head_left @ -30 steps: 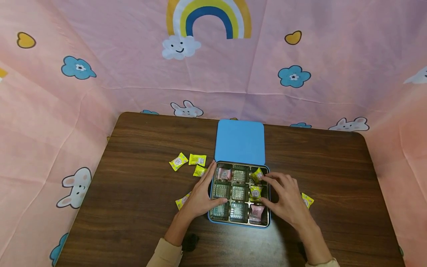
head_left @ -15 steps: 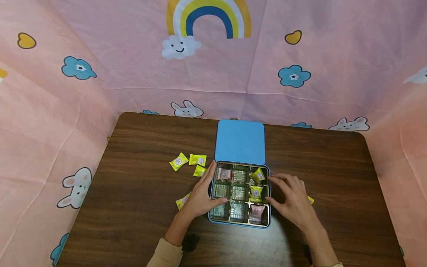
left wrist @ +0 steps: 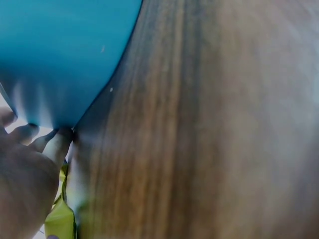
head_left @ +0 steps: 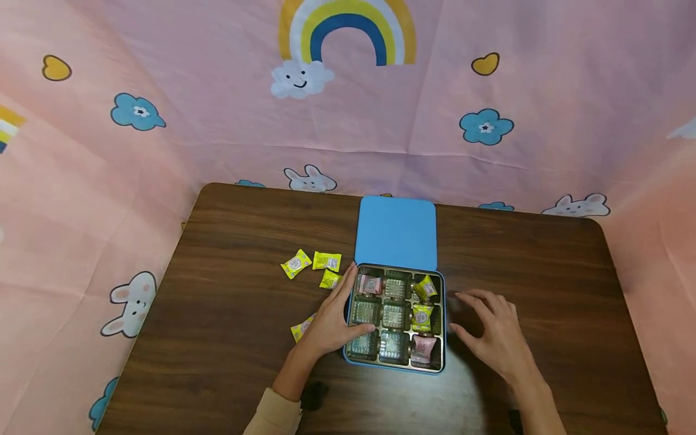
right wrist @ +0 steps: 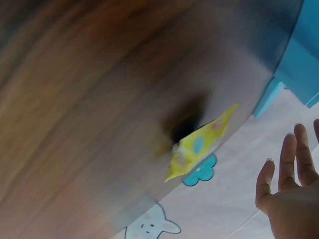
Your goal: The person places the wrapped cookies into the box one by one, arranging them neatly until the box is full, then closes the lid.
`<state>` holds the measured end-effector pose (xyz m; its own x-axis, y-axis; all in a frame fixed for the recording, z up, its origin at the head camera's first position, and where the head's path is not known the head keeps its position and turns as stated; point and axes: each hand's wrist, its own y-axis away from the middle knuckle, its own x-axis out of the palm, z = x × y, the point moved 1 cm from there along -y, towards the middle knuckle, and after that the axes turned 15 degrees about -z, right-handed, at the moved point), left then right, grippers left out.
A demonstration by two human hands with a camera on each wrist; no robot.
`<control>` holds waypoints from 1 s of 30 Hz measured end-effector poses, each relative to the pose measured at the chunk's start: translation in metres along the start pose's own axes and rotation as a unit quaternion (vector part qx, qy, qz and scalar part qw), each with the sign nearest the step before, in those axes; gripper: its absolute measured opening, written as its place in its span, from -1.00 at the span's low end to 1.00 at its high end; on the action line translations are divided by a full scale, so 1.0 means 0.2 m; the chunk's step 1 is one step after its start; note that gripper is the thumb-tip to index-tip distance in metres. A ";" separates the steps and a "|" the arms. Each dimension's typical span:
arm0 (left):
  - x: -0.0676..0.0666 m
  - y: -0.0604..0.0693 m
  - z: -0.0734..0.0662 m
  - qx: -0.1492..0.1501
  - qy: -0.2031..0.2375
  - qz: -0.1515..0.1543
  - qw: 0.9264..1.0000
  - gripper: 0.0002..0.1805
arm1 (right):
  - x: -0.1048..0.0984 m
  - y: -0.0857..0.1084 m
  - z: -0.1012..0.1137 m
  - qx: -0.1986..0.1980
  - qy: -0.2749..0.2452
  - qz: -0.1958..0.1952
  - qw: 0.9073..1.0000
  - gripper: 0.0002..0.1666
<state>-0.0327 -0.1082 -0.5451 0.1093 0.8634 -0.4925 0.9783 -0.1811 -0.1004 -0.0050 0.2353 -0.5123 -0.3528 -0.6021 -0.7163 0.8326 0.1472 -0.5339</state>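
Left hand (head_left: pixel 333 323) spread against the left side of a blue nine-compartment tin (head_left: pixel 393 347) on the wooden table (head_left: pixel 244 290), right hand (head_left: pixel 497 332) spread just off its right side, clear of it, I think, two yellow-wrapped candies (head_left: pixel 422 317) and a pink candy (head_left: pixel 423 349) in its right column

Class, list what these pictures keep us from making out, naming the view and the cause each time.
- Head view: small print on the yellow wrappers, too small to read.
- Head view: part of the lowest yellow packet, covered by the left hand.
- Left wrist view: fine grain of the table, blurred.
- Right wrist view: rest of the right hand, cut off by the picture's edges.
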 end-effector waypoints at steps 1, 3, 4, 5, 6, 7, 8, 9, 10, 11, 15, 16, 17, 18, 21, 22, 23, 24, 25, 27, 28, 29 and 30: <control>0.00 0.00 0.00 0.001 0.001 0.001 1.000 0.25 | -0.01 0.01 -0.01 0.000 0.002 -0.001 1.000 -0.21; 0.01 0.01 0.00 0.000 0.004 -0.001 1.000 0.25 | -0.01 0.02 -0.02 -0.002 0.004 0.000 1.000 -0.25; 0.01 0.01 -0.01 -0.001 0.005 -0.003 1.000 0.25 | -0.02 0.03 -0.03 -0.004 0.004 0.002 1.000 -0.28; 0.01 0.01 -0.01 -0.002 0.006 -0.005 1.000 0.25 | -0.02 0.03 -0.03 -0.006 0.004 0.004 1.000 -0.30; 0.01 0.01 -0.01 -0.004 0.006 -0.004 1.000 0.26 | -0.03 0.03 -0.03 -0.006 0.004 0.005 1.000 -0.30; 0.01 0.01 -0.01 -0.005 0.005 -0.001 1.000 0.26 | -0.03 0.03 -0.04 -0.006 0.005 0.005 1.000 -0.29; 0.02 0.01 -0.01 -0.005 0.004 0.002 1.000 0.26 | -0.04 0.04 -0.04 -0.007 0.006 0.004 1.000 -0.28; 0.02 0.01 -0.01 -0.006 0.005 0.005 1.000 0.26 | -0.04 0.04 -0.04 -0.007 0.008 0.003 1.000 -0.27; 0.02 0.01 -0.01 -0.006 0.006 0.007 1.000 0.26 | -0.04 0.04 -0.05 -0.008 0.009 0.003 1.000 -0.25; 0.02 0.01 -0.01 -0.006 0.008 0.008 1.000 0.26 | -0.05 0.04 -0.05 -0.006 0.012 0.004 1.000 -0.24; 0.01 0.00 -0.01 -0.008 0.010 0.005 1.000 0.26 | -0.05 0.04 -0.05 0.001 0.020 0.011 1.000 -0.18; 0.01 0.00 -0.02 -0.009 0.010 0.006 1.000 0.26 | -0.05 0.04 -0.05 0.002 0.022 0.011 1.000 -0.17; 0.01 0.00 -0.02 -0.011 0.009 0.008 1.000 0.26 | -0.05 0.04 -0.05 0.003 0.024 0.010 1.000 -0.17; 0.00 0.00 -0.02 -0.011 0.008 0.010 1.000 0.26 | -0.06 0.04 -0.05 0.004 0.026 0.007 1.000 -0.17; 0.00 0.00 -0.02 -0.015 0.004 0.013 1.000 0.26 | -0.07 0.07 -0.07 0.008 0.029 0.000 1.000 -0.17; 0.00 0.00 -0.02 -0.015 0.004 0.014 1.000 0.27 | -0.07 0.08 -0.08 0.010 0.030 -0.002 0.999 -0.17; 0.00 0.00 -0.02 -0.015 0.003 0.014 1.000 0.27 | -0.08 0.09 -0.08 0.014 0.030 -0.002 0.999 -0.16; 0.00 0.00 -0.02 -0.017 0.003 0.013 1.000 0.27 | -0.08 0.10 -0.09 0.017 0.030 -0.002 0.999 -0.16; 0.01 0.00 -0.02 -0.017 0.002 0.013 1.000 0.26 | -0.08 0.11 -0.09 0.019 0.030 -0.001 0.999 -0.16; 0.01 0.00 -0.01 -0.020 0.001 0.014 1.000 0.26 | -0.08 0.11 -0.10 0.021 0.031 -0.002 0.999 -0.15; 0.01 0.00 -0.01 -0.022 0.001 0.013 1.000 0.26 | -0.08 0.11 -0.10 0.023 0.032 -0.001 0.999 -0.15; 0.01 0.00 -0.01 -0.023 0.000 0.013 1.000 0.26 | -0.08 0.11 -0.11 0.024 0.032 -0.001 0.999 -0.15; 0.01 0.00 -0.01 -0.023 -0.001 0.011 1.000 0.26 | -0.08 0.11 -0.11 0.024 0.032 -0.001 0.999 -0.15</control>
<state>-0.0320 -0.1062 -0.5438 0.1315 0.8586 -0.4954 0.9827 -0.1785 -0.0485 0.0107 0.2659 -0.5220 -0.3791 -0.5512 -0.7433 0.8511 0.1076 -0.5138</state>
